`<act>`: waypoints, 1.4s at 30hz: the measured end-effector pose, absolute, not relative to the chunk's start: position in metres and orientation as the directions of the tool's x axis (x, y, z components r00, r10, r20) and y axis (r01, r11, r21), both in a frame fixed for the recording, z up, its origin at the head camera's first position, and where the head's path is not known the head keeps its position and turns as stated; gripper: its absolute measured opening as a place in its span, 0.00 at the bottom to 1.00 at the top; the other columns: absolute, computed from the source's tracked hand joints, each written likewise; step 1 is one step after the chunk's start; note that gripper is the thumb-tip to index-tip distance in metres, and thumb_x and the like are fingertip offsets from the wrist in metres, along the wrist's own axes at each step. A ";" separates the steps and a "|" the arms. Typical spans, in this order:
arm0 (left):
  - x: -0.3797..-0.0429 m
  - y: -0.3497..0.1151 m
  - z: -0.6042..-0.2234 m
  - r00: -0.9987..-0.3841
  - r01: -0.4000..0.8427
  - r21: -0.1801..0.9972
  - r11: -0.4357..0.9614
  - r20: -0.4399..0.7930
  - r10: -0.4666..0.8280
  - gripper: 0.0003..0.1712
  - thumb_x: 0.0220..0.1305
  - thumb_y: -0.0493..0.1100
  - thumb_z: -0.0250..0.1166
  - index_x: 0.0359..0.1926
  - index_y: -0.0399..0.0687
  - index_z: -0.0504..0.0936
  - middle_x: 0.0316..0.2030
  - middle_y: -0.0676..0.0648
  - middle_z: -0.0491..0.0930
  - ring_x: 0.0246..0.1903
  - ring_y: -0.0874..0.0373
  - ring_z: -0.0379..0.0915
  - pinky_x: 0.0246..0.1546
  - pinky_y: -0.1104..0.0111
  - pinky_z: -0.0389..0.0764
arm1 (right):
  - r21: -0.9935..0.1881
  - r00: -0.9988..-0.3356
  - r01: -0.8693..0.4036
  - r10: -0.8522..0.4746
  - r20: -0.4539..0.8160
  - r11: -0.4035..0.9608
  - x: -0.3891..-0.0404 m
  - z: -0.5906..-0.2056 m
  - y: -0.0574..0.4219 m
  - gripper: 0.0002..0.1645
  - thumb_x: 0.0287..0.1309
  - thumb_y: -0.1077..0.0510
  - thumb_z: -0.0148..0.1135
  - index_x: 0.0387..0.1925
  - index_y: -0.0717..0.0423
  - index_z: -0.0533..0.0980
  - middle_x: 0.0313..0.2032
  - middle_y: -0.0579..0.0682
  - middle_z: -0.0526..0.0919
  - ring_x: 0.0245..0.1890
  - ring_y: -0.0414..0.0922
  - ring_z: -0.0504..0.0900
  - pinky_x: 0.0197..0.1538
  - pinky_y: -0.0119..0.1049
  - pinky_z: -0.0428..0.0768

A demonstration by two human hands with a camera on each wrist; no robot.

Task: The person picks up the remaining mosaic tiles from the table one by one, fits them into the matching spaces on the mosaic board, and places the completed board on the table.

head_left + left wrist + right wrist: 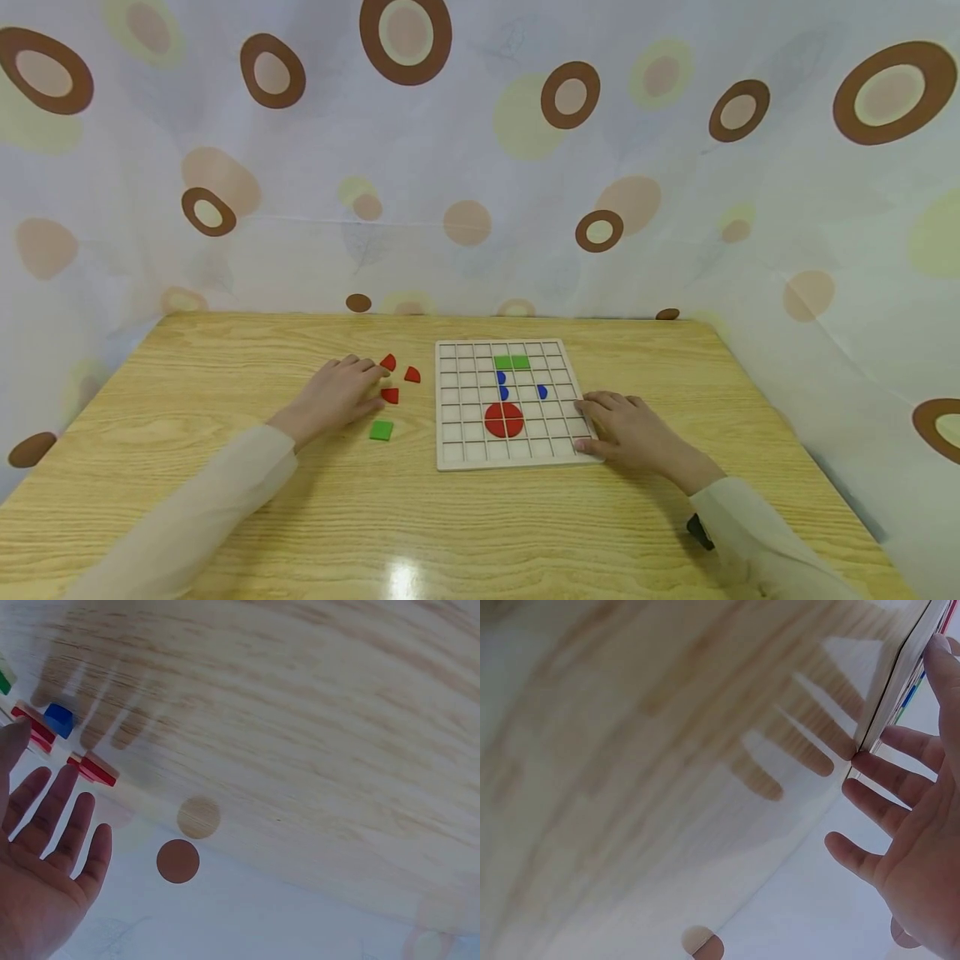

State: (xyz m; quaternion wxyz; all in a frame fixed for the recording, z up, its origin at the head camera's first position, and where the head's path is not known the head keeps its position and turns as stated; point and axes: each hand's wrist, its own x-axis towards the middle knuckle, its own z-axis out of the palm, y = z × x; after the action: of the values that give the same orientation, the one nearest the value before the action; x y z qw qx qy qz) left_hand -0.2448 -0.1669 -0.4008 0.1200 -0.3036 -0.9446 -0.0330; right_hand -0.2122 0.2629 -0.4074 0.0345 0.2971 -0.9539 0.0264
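Observation:
My left hand (339,393) hovers at the loose pieces, its fingers extended. Red quarter-circle pieces lie by its fingertips, one of them a red piece (412,375) between hand and board. A green square (381,430) lies just below the hand. A small blue piece (58,720) shows near the thumb in the left wrist view; in the head view it is hidden. My right hand (630,429) touches the right edge of the white grid board (461,450). On the board are a green strip (512,362), blue half-round pieces (542,392) and a red circle (504,420).
The wooden table (420,517) carries everything and reaches back to a patterned curtain (465,267). A dark object (700,532) shows at the right sleeve, partly covered by it. More curtain stands along the left and right sides.

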 end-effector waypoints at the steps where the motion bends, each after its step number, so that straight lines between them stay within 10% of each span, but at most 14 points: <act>1: -0.246 -0.167 -0.402 -0.786 0.583 -0.010 0.812 0.244 0.568 0.23 0.55 0.51 0.65 0.50 0.45 0.77 0.42 0.48 0.79 0.45 0.49 0.73 0.44 0.56 0.75 | -0.027 -0.820 -0.570 -0.567 0.082 0.821 -0.212 -0.407 0.263 0.35 0.56 0.37 0.54 0.58 0.56 0.69 0.57 0.57 0.72 0.59 0.55 0.68 0.53 0.58 0.67; 42: -0.262 -0.159 -0.409 -0.786 0.612 0.104 0.784 0.189 0.588 0.09 0.53 0.49 0.67 0.36 0.56 0.82 0.35 0.54 0.79 0.38 0.55 0.71 0.41 0.57 0.72 | -0.108 -0.826 -0.563 -0.561 0.047 0.819 -0.215 -0.408 0.266 0.35 0.58 0.39 0.54 0.60 0.55 0.67 0.59 0.58 0.69 0.60 0.55 0.67 0.53 0.58 0.67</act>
State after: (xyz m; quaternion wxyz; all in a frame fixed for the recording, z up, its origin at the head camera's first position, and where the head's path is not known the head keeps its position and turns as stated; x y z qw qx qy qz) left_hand -0.2618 -0.1585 -0.4094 0.0730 -0.3186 -0.9417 -0.0801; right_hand -0.2154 0.2660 -0.4079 0.0066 0.2946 -0.9538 0.0588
